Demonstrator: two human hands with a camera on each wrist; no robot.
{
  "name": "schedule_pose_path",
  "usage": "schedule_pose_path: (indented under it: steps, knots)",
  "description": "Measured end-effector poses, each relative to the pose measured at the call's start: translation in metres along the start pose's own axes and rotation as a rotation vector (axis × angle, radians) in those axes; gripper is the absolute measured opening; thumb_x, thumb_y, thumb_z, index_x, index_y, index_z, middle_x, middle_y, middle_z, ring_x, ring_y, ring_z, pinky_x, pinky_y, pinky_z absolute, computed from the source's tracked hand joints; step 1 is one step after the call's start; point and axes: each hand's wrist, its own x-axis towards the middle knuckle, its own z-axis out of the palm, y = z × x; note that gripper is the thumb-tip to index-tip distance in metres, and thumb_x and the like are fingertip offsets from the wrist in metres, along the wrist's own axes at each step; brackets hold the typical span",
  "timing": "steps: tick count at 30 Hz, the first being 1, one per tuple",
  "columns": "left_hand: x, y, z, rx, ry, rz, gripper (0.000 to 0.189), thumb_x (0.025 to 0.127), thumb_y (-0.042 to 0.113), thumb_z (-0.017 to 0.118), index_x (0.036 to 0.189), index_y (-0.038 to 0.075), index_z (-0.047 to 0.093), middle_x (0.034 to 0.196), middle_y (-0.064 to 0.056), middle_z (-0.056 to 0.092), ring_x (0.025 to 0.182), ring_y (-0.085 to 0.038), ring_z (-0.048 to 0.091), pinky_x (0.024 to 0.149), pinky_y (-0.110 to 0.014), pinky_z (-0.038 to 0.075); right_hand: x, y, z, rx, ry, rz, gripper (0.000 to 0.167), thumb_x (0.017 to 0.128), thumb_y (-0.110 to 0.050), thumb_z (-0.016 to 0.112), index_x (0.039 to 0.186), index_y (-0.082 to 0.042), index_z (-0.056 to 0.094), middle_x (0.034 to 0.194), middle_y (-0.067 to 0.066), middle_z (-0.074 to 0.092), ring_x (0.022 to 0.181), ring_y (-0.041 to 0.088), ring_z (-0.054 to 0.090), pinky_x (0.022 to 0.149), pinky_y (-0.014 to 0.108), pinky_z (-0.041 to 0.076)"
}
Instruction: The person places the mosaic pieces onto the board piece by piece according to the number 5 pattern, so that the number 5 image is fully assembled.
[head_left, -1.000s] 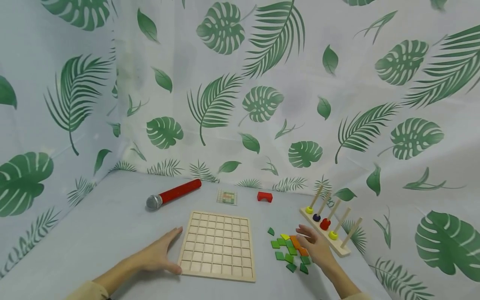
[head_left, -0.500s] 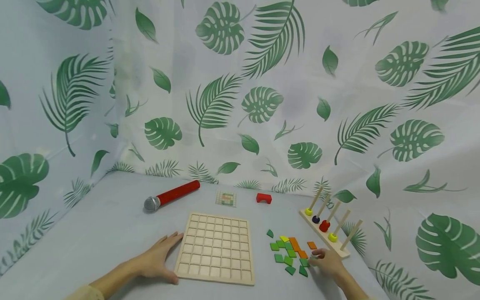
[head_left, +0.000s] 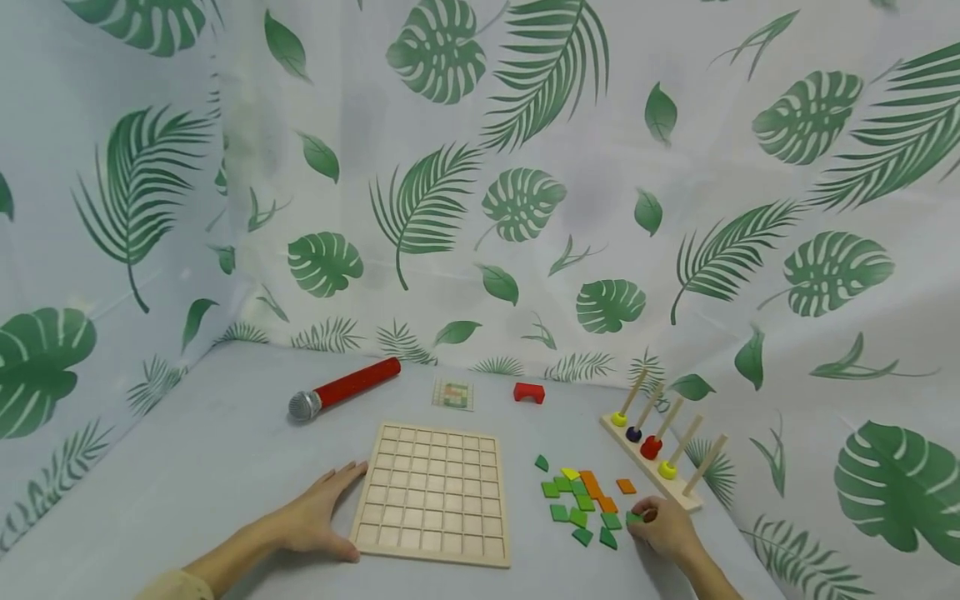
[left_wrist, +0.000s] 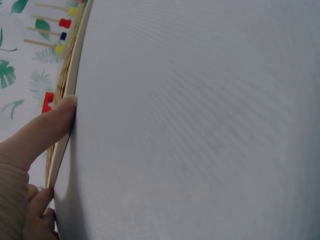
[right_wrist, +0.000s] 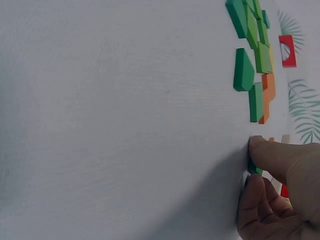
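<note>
The wooden grid board (head_left: 431,492) lies flat, its square cells bare. At its left edge my left hand (head_left: 311,518) is spread, thumb at the near corner and fingertips farther up; the left wrist view shows the thumb (left_wrist: 47,127) against the board's side. My right hand (head_left: 666,527) pinches a small green tile (head_left: 632,517) between thumb and fingers, low at the table. In the right wrist view the fingers cover most of this tile (right_wrist: 254,166). Left of that hand lie loose green tiles (head_left: 584,502), orange tiles (head_left: 591,484) and a yellow one (head_left: 571,473).
A wooden peg stand (head_left: 652,463) with coloured beads stands at the right. Farther back are a red microphone (head_left: 358,382), a small pattern card (head_left: 453,395) and a red arch block (head_left: 529,392). A leaf-print cloth (head_left: 450,208) hangs behind the table.
My right hand has come nearer and rightward from above the tiles. One orange tile now lies apart to the right, and a green tile is in the fingers. The left hand stays at the board.
</note>
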Motion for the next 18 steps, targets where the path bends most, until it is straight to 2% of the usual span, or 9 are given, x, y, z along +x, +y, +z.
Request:
schedule_pose_path:
  steps: [3,6,12,18]
  knots:
    - [0.0,0.0,0.0,-0.007,0.003,0.001,0.12,0.057,0.047,0.085,0.147,-0.002,0.023,0.147,-0.033,0.021,0.13,-0.059,0.013,0.103,-0.071,0.013,0.001,-0.001,-0.002,0.021,-0.006,0.023,0.023,0.076,-0.005,0.073,0.093,0.003,0.06,0.079,0.007,0.057,0.071,0.019,0.052,0.059,0.028,0.048]
    - [0.001,-0.001,-0.001,-0.01,0.004,0.021,0.119,0.058,0.046,0.085,0.146,-0.004,0.023,0.147,-0.032,0.023,0.131,-0.057,0.014,0.104,-0.07,0.012,0.003,-0.005,-0.005,0.033,0.01,0.007,0.024,0.078,-0.007,0.071,0.095,0.003,0.059,0.081,0.007,0.057,0.071,0.019,0.052,0.059,0.028,0.049]
    - [0.002,-0.004,0.0,-0.013,0.023,0.033,0.114,0.063,0.046,0.083,0.146,-0.005,0.024,0.148,-0.025,0.028,0.135,-0.05,0.019,0.108,-0.064,0.01,0.004,-0.021,-0.003,0.038,0.07,-0.079,0.03,0.081,-0.014,0.07,0.104,0.003,0.061,0.092,0.009,0.062,0.08,0.021,0.056,0.063,0.031,0.053]
    - [0.003,-0.005,0.003,-0.002,0.05,0.039,0.113,0.061,0.048,0.083,0.145,-0.004,0.028,0.146,-0.029,0.028,0.134,-0.05,0.019,0.108,-0.065,0.012,0.007,-0.049,0.01,0.051,0.094,-0.144,0.026,0.082,-0.015,0.071,0.103,-0.001,0.064,0.096,0.008,0.062,0.084,0.022,0.056,0.067,0.032,0.051]
